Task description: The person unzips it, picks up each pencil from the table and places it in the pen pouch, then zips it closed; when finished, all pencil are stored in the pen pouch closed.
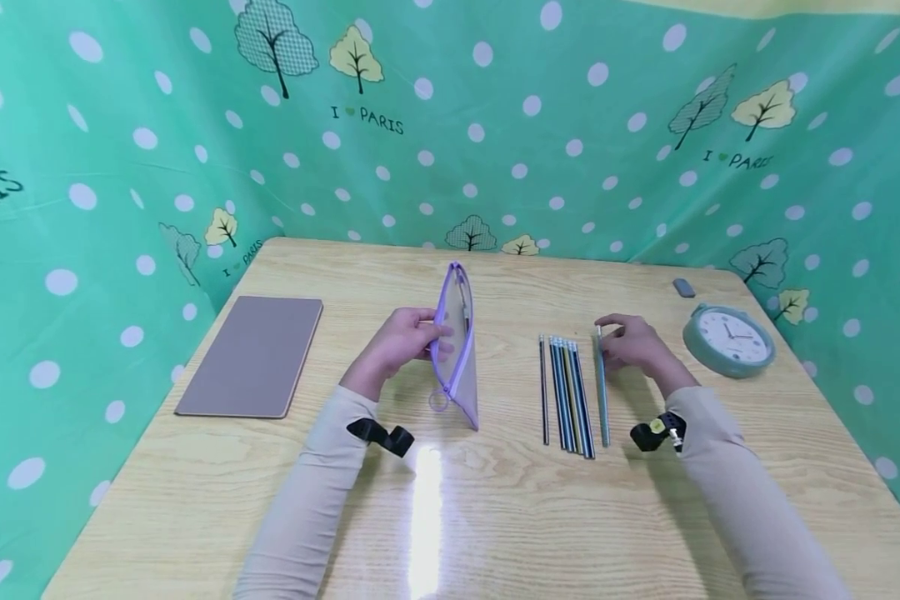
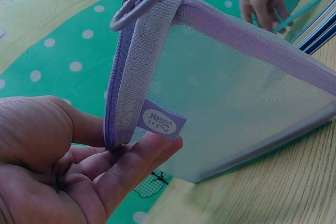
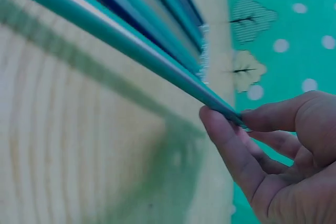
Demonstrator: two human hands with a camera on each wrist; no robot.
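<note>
left grip [image 1: 403,340] pinches pouch [image 2: 231,95] — right grip [image 1: 633,343] pinches teal pencil [image 1: 603,408]

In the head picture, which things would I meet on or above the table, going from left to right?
Grey notebook, mesh pouch, single dark pencil, close row of pencils, light blue pencil, round clock.

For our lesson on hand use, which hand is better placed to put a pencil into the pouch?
Probably the right hand: it pinches the light blue pencil near one end, while the left hand holds the unzipped pouch.
</note>
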